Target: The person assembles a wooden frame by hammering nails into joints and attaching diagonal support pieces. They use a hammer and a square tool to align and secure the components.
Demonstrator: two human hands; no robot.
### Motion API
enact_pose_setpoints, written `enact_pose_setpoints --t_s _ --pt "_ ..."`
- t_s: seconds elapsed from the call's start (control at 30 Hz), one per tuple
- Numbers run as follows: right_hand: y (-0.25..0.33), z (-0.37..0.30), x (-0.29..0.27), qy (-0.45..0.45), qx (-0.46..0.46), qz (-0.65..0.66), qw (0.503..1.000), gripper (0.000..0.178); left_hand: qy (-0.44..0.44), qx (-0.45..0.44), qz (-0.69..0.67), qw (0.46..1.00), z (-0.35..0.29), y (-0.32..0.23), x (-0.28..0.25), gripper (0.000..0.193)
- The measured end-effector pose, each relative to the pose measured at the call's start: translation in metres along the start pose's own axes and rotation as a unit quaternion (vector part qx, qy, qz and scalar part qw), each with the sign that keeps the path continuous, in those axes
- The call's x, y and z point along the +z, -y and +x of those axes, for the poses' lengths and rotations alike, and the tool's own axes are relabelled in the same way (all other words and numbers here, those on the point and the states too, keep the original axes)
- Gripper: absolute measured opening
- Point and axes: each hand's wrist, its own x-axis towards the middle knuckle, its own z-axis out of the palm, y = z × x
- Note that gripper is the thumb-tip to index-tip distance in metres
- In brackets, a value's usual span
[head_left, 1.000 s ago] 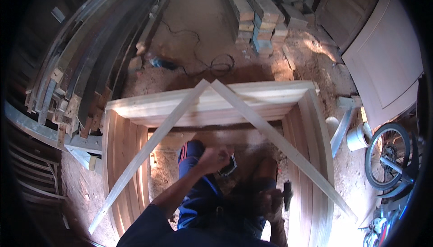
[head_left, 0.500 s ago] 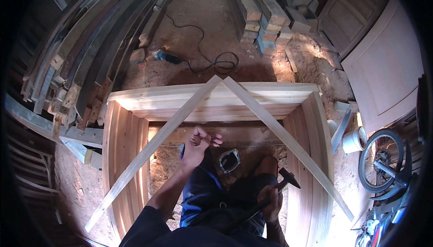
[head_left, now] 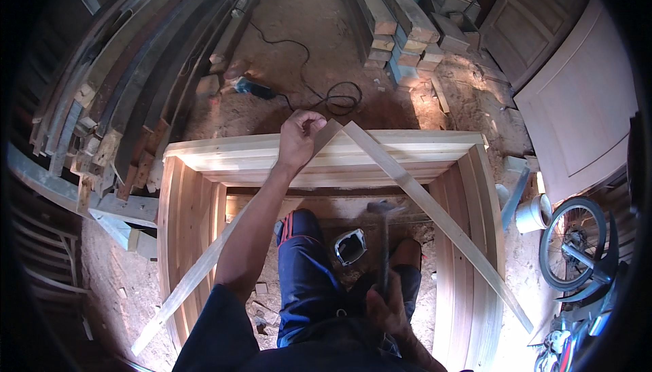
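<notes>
Your left hand (head_left: 297, 138) has reached forward to the slats' meeting point.
It pinches the left slat (head_left: 204, 270) tip; your right hand (head_left: 390, 311), nearer you, grips a raised hammer (head_left: 384, 236).

The door frame (head_left: 326, 158) is pale, planed wood, smooth and matt. The two slats (head_left: 435, 212) crossing at twelve o'clock, where the left hand (head_left: 297, 138) pinches them, are the same bare, unvarnished timber. The hammer (head_left: 384, 236) in the right hand (head_left: 390, 314) has a dull, dark metal head. At ten o'clock, stacked planks (head_left: 115, 107) look rough and weathered. The floor (head_left: 299, 66) is dusty, reddish earth.
</notes>
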Motion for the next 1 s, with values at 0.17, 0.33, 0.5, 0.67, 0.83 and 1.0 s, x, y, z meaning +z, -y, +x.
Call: enact_pose_setpoints --t_s 0.17,0.33,0.5,0.67,0.83,1.0 --pt "0.030 0.028 -0.018 0.024 -0.053 -0.056 0.997 0.040 0.001 -0.044 0.010 0.999 0.000 0.020 0.010 0.020" --pt "0.059 0.066 -0.024 -0.009 -0.249 -0.386 0.888 0.029 -0.007 -0.011 0.033 0.999 -0.002 0.018 0.006 0.017" --pt "0.097 0.071 -0.019 0.053 -0.143 -0.227 0.962 0.038 0.009 -0.038 0.036 0.999 -0.003 0.012 0.003 0.016" --pt "0.129 0.091 -0.006 0.035 -0.148 -0.327 0.933 0.041 0.011 -0.039 0.046 0.998 -0.002 0.014 0.002 0.015" --pt "0.140 0.109 0.003 0.026 -0.196 -0.485 0.852 0.042 0.016 0.030 0.051 0.998 -0.002 0.023 0.002 0.013" --pt "0.136 0.118 0.011 -0.035 -0.280 -0.546 0.789 0.043 0.035 0.047 0.072 0.996 -0.002 0.028 0.003 0.010"
